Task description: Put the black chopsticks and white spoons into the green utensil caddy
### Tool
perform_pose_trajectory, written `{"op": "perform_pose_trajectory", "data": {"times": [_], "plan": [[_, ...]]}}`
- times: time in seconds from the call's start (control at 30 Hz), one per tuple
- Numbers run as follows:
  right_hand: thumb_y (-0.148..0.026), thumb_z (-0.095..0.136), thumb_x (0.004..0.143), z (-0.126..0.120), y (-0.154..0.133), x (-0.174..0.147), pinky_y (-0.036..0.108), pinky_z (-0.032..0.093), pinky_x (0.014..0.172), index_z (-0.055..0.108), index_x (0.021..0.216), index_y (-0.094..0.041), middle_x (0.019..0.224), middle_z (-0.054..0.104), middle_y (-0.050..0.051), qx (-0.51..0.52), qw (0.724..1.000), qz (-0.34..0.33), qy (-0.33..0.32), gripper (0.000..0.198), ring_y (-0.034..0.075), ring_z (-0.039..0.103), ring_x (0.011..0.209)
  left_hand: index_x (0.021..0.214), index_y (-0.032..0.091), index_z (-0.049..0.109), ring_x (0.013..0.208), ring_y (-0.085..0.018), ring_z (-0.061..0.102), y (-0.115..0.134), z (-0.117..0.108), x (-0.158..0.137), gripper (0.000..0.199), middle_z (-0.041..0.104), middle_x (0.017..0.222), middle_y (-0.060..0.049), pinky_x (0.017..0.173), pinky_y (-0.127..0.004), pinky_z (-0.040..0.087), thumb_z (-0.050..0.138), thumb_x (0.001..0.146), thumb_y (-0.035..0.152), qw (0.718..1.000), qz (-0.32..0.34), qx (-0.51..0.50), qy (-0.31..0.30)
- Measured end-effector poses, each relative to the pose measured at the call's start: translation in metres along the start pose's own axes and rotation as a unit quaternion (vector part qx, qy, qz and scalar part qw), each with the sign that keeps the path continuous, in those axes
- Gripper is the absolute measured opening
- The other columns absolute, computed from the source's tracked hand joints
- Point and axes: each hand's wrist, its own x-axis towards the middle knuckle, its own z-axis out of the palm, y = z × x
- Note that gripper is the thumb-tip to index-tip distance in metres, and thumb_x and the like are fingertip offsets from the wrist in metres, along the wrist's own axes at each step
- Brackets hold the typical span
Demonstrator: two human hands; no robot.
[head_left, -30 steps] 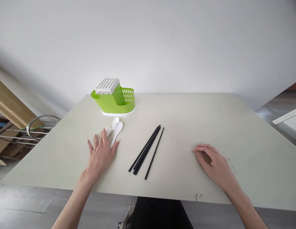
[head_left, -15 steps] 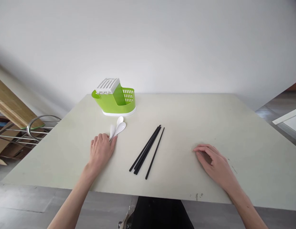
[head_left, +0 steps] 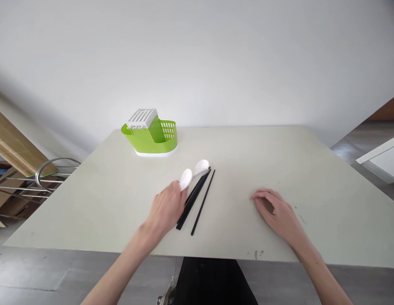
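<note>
The white spoons [head_left: 193, 173] are off the worktop [head_left: 279, 152], carried in the left hand [head_left: 167, 208]. The fingers are closed around the handles, which the hand hides, so only the two bowls show. They stick out past the knuckles toward the far edge, one a little ahead of the other. Holding them by the handle ends keeps the bowls free and pointing forward. The picture is blurred here, and whether there are more than two spoons cannot be told.

The bowls hang just above the far tips of the black chopsticks [head_left: 194, 199]. These lie on the worktop in a loose bundle, with one stick slightly apart on the right, running from near the front edge slantwise toward the middle. The hand sits at the bundle's left side, near or touching its front half; contact cannot be made out.

The right hand [head_left: 276, 212] rests palm down on the worktop toward the front right, fingers loosely curled and holding nothing, well apart from the chopsticks. It looks like a steadying rest.

Near the far left corner stands a green cutlery holder [head_left: 151, 137] on a white base, with a white slotted insert on its left part. Off the left edge, beyond the worktop, is a metal wire rack [head_left: 41, 173].
</note>
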Motion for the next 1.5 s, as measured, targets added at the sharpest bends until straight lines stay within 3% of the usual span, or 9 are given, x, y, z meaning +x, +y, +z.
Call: {"op": "perform_pose_trajectory", "data": {"times": [0.13,0.27,0.43,0.63,0.73,0.93,1.3,1.4,1.5], "plan": [[-0.048,0.048,0.104,-0.001,0.0,0.002,0.037,0.055,0.074,0.071,0.103,-0.029,0.122,0.072,0.009,0.001,1.0,-0.008,-0.001,0.029,0.029,0.067,0.112,0.1,0.018,0.056,0.077,-0.026,0.073,0.056,0.006,0.002,0.034,0.07,0.09,-0.009,0.061,-0.035,0.044,0.031,0.114,0.036,0.996,0.079,-0.02,-0.044],[-0.045,0.048,0.105,0.0,0.0,0.004,0.038,0.055,0.079,0.07,0.104,-0.028,0.122,0.071,0.009,0.016,1.0,-0.012,-0.001,0.028,0.028,0.066,0.114,0.106,0.015,0.059,0.085,-0.027,0.074,0.092,0.02,0.006,0.03,0.071,0.093,-0.012,0.062,-0.035,0.046,0.034,0.113,0.029,0.991,0.12,-0.008,-0.065],[-0.041,0.048,0.105,0.001,-0.001,0.006,0.043,0.053,0.095,0.068,0.105,-0.028,0.121,0.072,0.007,0.029,0.999,-0.015,0.006,0.024,0.028,0.065,0.116,0.109,0.011,0.061,0.085,-0.027,0.073,0.115,0.032,0.009,0.028,0.07,0.095,-0.013,0.063,-0.035,0.049,0.036,0.111,0.021,0.989,0.125,0.013,-0.073],[-0.04,0.047,0.104,-0.001,-0.005,0.007,0.045,0.053,0.096,0.066,0.108,-0.028,0.119,0.072,0.008,0.045,0.999,-0.008,0.012,0.023,0.029,0.065,0.114,0.11,0.012,0.062,0.087,-0.026,0.072,0.131,0.039,0.01,0.024,0.068,0.096,-0.015,0.064,-0.031,0.052,0.04,0.11,0.019,0.99,0.124,0.057,-0.047],[-0.039,0.048,0.103,0.0,-0.006,0.008,0.046,0.053,0.096,0.065,0.108,-0.027,0.117,0.072,0.01,0.048,0.999,-0.01,0.018,0.021,0.029,0.066,0.112,0.112,0.012,0.062,0.086,-0.025,0.072,0.136,0.041,0.012,0.02,0.067,0.099,-0.015,0.066,-0.031,0.054,0.044,0.108,0.019,0.987,0.131,0.079,-0.048],[-0.037,0.049,0.103,0.0,-0.004,0.009,0.045,0.054,0.096,0.064,0.109,-0.027,0.115,0.072,0.009,0.052,0.998,-0.017,0.023,0.02,0.027,0.067,0.11,0.117,0.014,0.062,0.093,-0.027,0.071,0.145,0.042,0.016,0.034,0.067,0.104,-0.015,0.068,-0.032,0.056,0.052,0.108,0.045,0.988,0.128,0.075,-0.04],[-0.041,0.048,0.104,-0.001,-0.004,0.006,0.041,0.056,0.092,0.066,0.112,-0.027,0.12,0.073,0.008,0.068,0.996,0.028,0.043,0.024,0.025,0.07,0.105,0.119,0.017,0.061,0.097,-0.027,0.068,0.137,0.039,0.005,0.04,0.066,0.11,-0.013,0.07,-0.034,0.057,0.06,0.103,0.054,0.989,0.139,0.038,-0.014],[-0.04,0.048,0.104,-0.001,-0.005,0.005,0.04,0.056,0.09,0.066,0.112,-0.026,0.121,0.073,0.009,0.066,0.995,0.038,0.07,0.024,0.024,0.07,0.104,0.126,0.018,0.058,0.106,-0.029,0.067,0.122,0.032,0.007,0.045,0.067,0.116,-0.014,0.084,-0.039,0.057,0.058,0.103,0.057,0.988,0.151,0.019,0.031],[-0.04,0.048,0.103,-0.001,-0.005,0.004,0.039,0.056,0.086,0.065,0.113,-0.026,0.122,0.072,0.009,0.065,0.993,0.042,0.089,0.024,0.025,0.07,0.103,0.138,0.019,0.052,0.119,-0.031,0.063,0.093,0.005,0.024,0.049,0.065,0.132,-0.015,0.1,-0.046,0.052,0.053,0.105,0.055,0.981,0.154,-0.011,0.118]]}}
